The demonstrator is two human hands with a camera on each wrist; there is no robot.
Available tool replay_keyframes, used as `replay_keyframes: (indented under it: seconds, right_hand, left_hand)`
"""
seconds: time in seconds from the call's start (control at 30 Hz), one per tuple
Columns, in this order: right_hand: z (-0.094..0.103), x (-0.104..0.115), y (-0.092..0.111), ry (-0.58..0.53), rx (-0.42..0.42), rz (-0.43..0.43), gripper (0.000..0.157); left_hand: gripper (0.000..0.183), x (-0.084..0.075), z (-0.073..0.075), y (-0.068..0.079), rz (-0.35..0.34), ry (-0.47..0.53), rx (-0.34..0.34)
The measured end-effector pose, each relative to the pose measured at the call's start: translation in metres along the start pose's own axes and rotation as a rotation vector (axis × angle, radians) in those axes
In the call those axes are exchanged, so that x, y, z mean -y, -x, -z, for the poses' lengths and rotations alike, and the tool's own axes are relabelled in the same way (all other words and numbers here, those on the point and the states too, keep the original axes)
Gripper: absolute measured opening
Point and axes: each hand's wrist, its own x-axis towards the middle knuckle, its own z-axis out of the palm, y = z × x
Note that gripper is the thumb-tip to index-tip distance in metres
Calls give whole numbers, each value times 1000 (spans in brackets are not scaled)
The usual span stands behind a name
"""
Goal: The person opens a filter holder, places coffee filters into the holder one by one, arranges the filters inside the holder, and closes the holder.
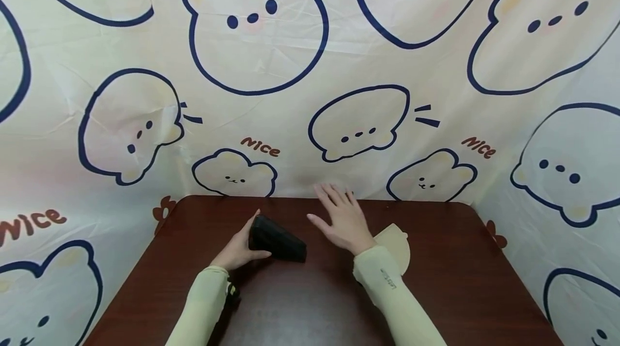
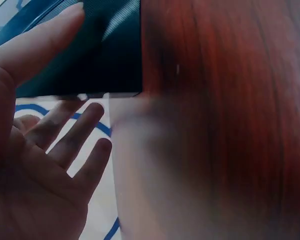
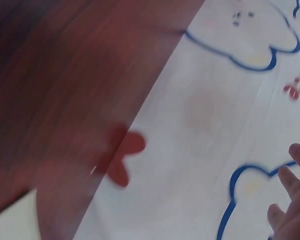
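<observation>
The left hand (image 1: 238,246) grips a black oblong case (image 1: 277,239) between thumb and fingers, the case tilted with its right end lower, over the left-centre of the dark wood tabletop (image 1: 300,313); whether that end touches the wood cannot be determined. The right hand (image 1: 343,223), fingers spread wide and straight, holds nothing near the far table edge, with a gap separating it from the case. A beige flat piece (image 1: 399,249) lies beside the right wrist, inboard of the right table edge, and open tabletop extends between the forearms.
</observation>
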Motion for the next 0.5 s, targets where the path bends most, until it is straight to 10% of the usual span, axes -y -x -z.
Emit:
replay_keyframes:
  seconds: [0.5]
  right_hand:
    - [-31, 72, -25, -52, 118, 194, 63]
  left_hand:
    - [74, -18, -27, -19, -26, -36, -28]
